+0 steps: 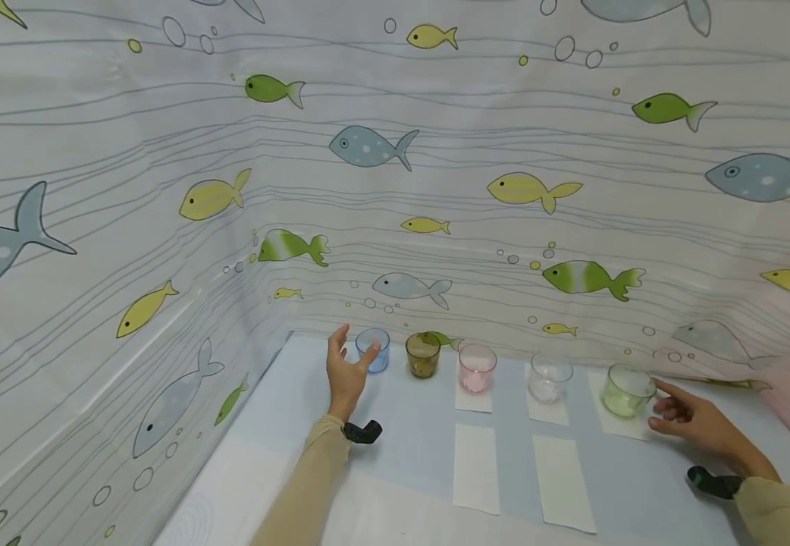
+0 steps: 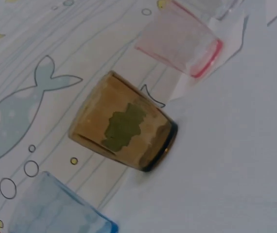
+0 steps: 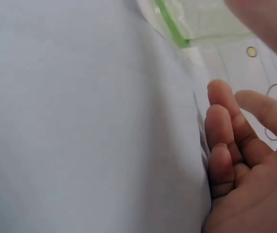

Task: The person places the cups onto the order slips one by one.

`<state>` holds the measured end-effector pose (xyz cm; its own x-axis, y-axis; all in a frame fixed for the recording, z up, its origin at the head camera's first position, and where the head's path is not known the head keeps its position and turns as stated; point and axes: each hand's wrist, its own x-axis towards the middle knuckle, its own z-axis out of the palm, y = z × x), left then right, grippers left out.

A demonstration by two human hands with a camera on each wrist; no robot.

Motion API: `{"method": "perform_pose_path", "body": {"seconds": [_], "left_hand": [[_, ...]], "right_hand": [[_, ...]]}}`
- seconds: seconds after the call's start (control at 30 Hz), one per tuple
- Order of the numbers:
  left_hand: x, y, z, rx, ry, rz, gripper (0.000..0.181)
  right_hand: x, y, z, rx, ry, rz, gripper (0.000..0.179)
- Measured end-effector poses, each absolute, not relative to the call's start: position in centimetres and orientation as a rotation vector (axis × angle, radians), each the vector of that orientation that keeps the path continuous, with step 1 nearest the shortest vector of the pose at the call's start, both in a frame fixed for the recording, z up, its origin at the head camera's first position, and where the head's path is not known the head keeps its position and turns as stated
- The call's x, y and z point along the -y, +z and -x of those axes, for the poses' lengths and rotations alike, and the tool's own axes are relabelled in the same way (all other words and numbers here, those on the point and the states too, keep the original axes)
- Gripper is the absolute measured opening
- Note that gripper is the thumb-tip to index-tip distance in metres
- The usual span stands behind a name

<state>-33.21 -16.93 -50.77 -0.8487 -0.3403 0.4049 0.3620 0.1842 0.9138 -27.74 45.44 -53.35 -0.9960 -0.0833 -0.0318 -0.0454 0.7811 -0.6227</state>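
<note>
Several tinted glasses stand upright in a row. My left hand is at the blue glass on the left end, fingers raised and thumb apart from them in front of its rim; contact cannot be made out. A brown glass and a pink glass follow to the right, then a clear glass. At the right end is a green glass. Beside it is my right hand, index finger near the rim, thumb lower, other fingers bent. The right wrist view shows this hand apart from the green glass's base.
White paper strips lie under the pink, clear and green glasses. Two more paper strips, a left one and a right one, lie nearer on the pale blue table. A fish-patterned curtain rises behind the glasses and along the left side.
</note>
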Motion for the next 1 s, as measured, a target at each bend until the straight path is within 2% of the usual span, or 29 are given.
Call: {"method": "perform_pose_path", "body": {"seconds": [0.27,0.5,0.77,1.0], "left_hand": [[17.3,-53.4,33.9,2.088,-1.743,0.033,0.089],[17.2,-54.9,35.2,2.12,-1.795,0.038,0.095],[17.6,-55.2,36.0,2.07,-1.862,0.09,0.087],[17.7,-55.1,36.1,2.04,-1.855,0.08,0.08]], "right_hand": [[-45.6,-53.8,24.5,-2.924,-1.148,0.004,0.093],[-45.1,-53.4,21.3,-2.987,-1.043,0.038,0.099],[-41.3,-52.9,18.1,-3.081,-0.749,0.122,0.11],[-36.6,-52.3,16.0,-3.034,-0.666,0.289,0.101]]}}
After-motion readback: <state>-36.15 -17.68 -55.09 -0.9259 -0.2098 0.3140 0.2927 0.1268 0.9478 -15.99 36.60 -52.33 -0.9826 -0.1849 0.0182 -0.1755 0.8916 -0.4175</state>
